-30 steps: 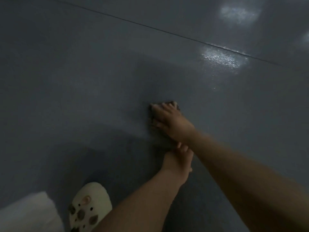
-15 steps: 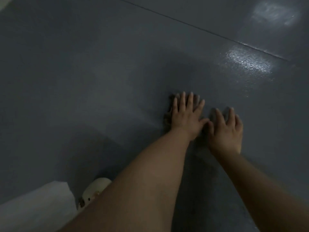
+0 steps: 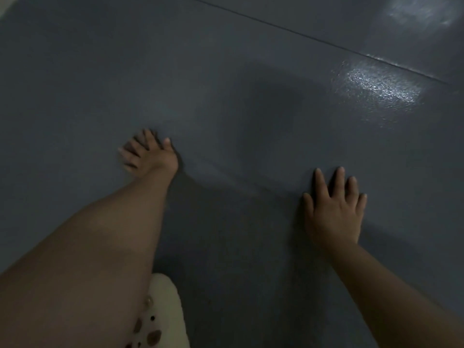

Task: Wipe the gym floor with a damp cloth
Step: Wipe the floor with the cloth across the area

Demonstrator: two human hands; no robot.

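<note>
Both hands down on the dark gym floor, the cloth all but hidden under my left one.

I see my left hand [image 3: 150, 154] reaching forward and pressing flat, fingers [image 3: 130, 156] spread over a dark cloth [image 3: 136, 143]; only a dim edge of it shows between and ahead of them, too murky for me to judge its colour or dampness. My right hand [image 3: 334, 209] lies palm-down well apart to the right, its fingers straight and fanned, touching the bare floor [image 3: 226, 71]. The floor is slate-grey with a fine pebbled grain, glossy where a light patch [image 3: 381, 87] reflects, and crossed by a thin straight seam [image 3: 288, 31]. Near the bottom edge, a cream perforated clog [image 3: 165, 312] with round charms sits partly behind my left forearm.
</note>
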